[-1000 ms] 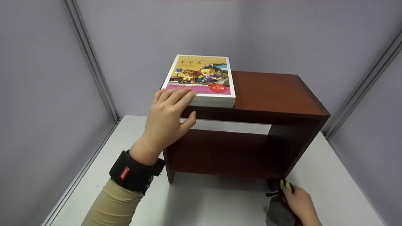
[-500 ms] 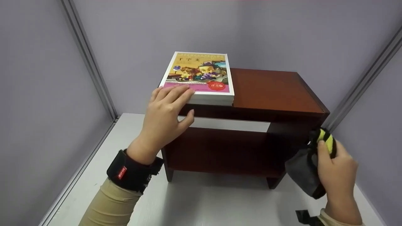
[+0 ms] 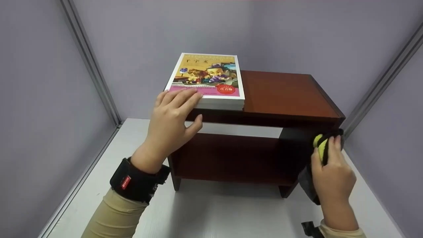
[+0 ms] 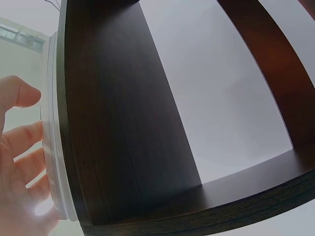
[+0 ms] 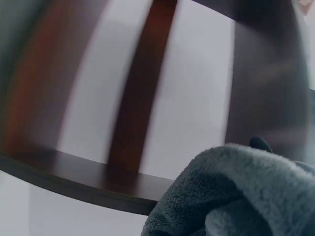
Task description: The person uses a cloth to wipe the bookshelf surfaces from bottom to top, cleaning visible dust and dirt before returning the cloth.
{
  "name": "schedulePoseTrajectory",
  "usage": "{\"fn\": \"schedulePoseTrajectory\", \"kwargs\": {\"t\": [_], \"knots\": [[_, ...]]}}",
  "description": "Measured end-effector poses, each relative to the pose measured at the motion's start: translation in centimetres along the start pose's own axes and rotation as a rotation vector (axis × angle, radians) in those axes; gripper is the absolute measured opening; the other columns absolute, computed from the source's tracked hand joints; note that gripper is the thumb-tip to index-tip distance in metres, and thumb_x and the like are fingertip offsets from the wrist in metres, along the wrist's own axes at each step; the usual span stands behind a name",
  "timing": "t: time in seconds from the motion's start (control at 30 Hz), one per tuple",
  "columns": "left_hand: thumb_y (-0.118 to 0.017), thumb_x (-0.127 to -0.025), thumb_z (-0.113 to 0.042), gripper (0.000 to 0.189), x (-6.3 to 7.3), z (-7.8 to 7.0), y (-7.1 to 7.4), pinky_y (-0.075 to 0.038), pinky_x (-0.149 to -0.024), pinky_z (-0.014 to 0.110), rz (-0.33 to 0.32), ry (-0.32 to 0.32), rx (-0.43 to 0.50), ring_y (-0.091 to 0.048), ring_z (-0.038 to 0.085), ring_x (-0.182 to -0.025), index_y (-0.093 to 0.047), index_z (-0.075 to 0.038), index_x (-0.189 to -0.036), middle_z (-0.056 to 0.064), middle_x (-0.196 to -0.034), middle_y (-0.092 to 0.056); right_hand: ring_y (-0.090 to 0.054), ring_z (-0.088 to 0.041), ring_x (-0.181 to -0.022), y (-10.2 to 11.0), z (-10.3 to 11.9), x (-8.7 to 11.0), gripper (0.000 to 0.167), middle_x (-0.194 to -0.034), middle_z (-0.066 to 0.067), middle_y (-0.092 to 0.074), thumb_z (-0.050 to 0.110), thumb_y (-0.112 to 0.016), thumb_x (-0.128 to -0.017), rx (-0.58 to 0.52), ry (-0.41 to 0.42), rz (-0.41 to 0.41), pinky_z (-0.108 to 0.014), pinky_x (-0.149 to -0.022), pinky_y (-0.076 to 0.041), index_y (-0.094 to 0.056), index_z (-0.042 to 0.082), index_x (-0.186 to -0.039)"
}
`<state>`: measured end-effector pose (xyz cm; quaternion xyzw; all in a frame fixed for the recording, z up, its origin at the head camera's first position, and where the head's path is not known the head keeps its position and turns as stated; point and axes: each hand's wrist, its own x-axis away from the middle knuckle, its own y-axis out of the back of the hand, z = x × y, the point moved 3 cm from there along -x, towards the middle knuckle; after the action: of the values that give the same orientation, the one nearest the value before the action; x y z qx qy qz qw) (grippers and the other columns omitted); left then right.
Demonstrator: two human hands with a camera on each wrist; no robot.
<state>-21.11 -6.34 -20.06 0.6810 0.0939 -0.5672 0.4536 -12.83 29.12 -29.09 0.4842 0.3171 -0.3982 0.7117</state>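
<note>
At the left end of the dark wooden shelf unit (image 3: 277,94) lies a stack of books (image 3: 206,76), the top one with a yellow and pink cartoon cover. My left hand (image 3: 173,117) rests its fingers on the near left corner of the stack; the left wrist view has those fingers (image 4: 27,140) against the page edges, thumb apart. Beside the unit's right side panel, my right hand (image 3: 333,175) grips a grey cloth (image 3: 307,185) with yellow and black stripes. Up close in the right wrist view, the cloth (image 5: 231,191) looks plush and folded, and hides the fingers.
The unit has a lower shelf (image 3: 231,158) and an open back gap. It stands on a white surface (image 3: 211,215), with pale grey wall panels (image 3: 132,33) behind and at both sides. Metal posts (image 3: 92,62) mark the corners.
My right hand rises with the cloth from the unit's lower right leg, swings out right, then comes back left against the side panel. The left hand stays on the books.
</note>
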Motion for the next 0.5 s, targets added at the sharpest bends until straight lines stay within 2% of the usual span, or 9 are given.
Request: {"fn": "schedulePoseTrajectory", "kwargs": {"t": [0.1,0.2,0.37,0.5], "knots": [[-0.062,-0.082,-0.027,0.044,-0.2,-0.1,0.0,-0.030,-0.096,0.046,0.000,-0.007,0.000,-0.050,0.026,-0.110,-0.062,-0.009,-0.122,0.005,-0.122,-0.059,-0.060,-0.046,-0.093,-1.5,-0.8,2.8,0.048,-0.127,-0.025,-0.051,0.016,-0.059,-0.085,0.069,0.019,0.042,-0.059,-0.055,-0.045,-0.053,-0.010,-0.124],[-0.062,-0.082,-0.027,0.044,-0.2,0.0,0.0,-0.030,-0.096,0.046,0.000,-0.006,0.007,-0.050,0.026,-0.111,-0.062,-0.009,-0.122,0.006,-0.122,-0.059,-0.061,-0.048,-0.084,-3.2,-1.8,5.6,0.048,-0.124,-0.029,-0.051,0.016,-0.062,-0.084,0.106,0.004,0.130,-0.057,-0.049,-0.045,-0.053,-0.012,-0.122],[-0.062,-0.082,-0.026,0.044,0.0,0.0,0.1,-0.029,-0.097,0.047,0.001,0.006,0.011,-0.050,0.026,-0.112,-0.062,-0.008,-0.122,0.006,-0.123,-0.059,-0.060,-0.049,-0.084,-6.0,-3.5,9.6,0.050,-0.122,-0.036,-0.047,0.017,-0.060,-0.086,0.110,-0.129,0.377,-0.055,-0.054,-0.049,-0.050,-0.016,-0.122],[-0.063,-0.082,-0.026,0.044,0.1,0.0,0.0,-0.030,-0.097,0.048,0.005,0.010,0.004,-0.050,0.026,-0.112,-0.063,-0.009,-0.122,0.006,-0.123,-0.059,-0.059,-0.051,-0.085,-7.6,-4.6,11.6,0.051,-0.121,-0.040,-0.043,0.016,-0.057,-0.088,0.087,-0.215,0.557,-0.052,-0.054,-0.050,-0.046,-0.020,-0.122]]}}
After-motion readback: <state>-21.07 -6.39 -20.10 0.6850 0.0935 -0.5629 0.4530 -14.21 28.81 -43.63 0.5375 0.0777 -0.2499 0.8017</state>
